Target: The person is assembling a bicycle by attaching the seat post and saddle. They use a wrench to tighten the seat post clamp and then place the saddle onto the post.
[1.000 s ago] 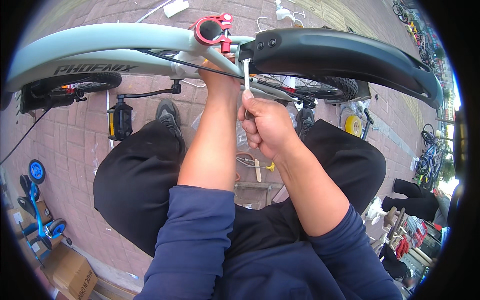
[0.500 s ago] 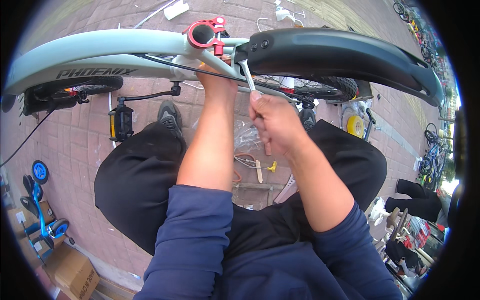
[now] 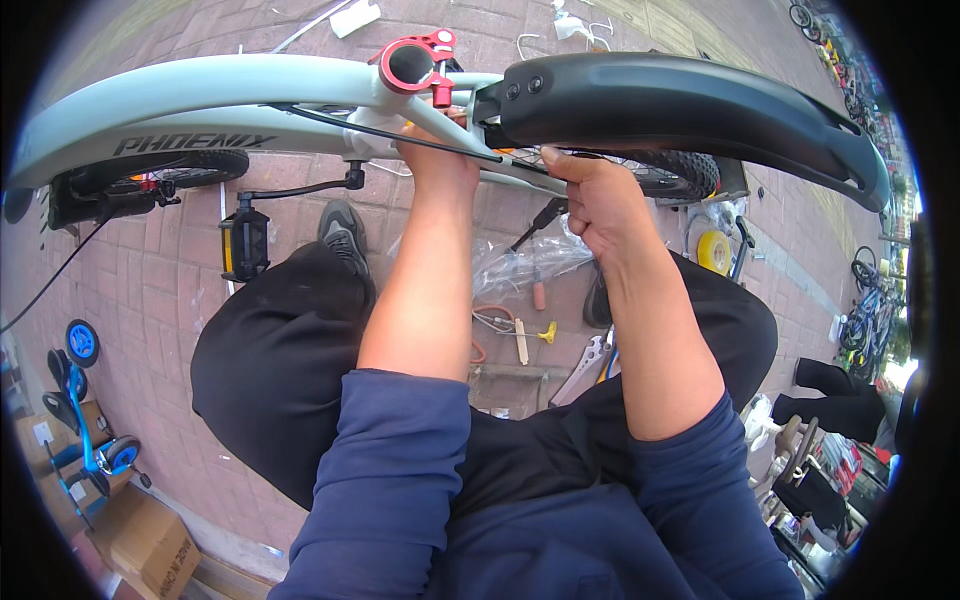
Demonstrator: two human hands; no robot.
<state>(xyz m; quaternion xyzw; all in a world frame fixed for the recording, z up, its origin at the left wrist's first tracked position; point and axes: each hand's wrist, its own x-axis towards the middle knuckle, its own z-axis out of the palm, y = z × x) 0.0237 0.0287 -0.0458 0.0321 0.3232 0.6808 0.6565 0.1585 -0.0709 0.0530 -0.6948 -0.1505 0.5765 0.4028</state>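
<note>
A pale grey-green bicycle frame (image 3: 230,85) lies across the view before me, with a red seat clamp (image 3: 444,95) and a black rear mudguard (image 3: 680,100). Behind its tubes, below the clamp, my left hand (image 3: 437,155) is curled in; most of its fingers are hidden, as is anything in them. My right hand (image 3: 603,195) is closed just under the mudguard's front end, beside the rear wheel (image 3: 685,178). Its grip resembles the one it had on a silver wrench, which is now hidden by the hand and mudguard.
A black pedal (image 3: 243,245) sticks out at the left. Between my feet lie clear plastic (image 3: 505,268), a yellow-handled tool (image 3: 547,332) and a flat metal tool (image 3: 580,375). A yellow tape roll (image 3: 713,252) is at the right, a blue child's bike (image 3: 92,455) and cardboard box (image 3: 150,545) lower left.
My right hand has swung right and upward, toward the mudguard's underside, and the silver wrench has gone out of sight. My left hand stays in place.
</note>
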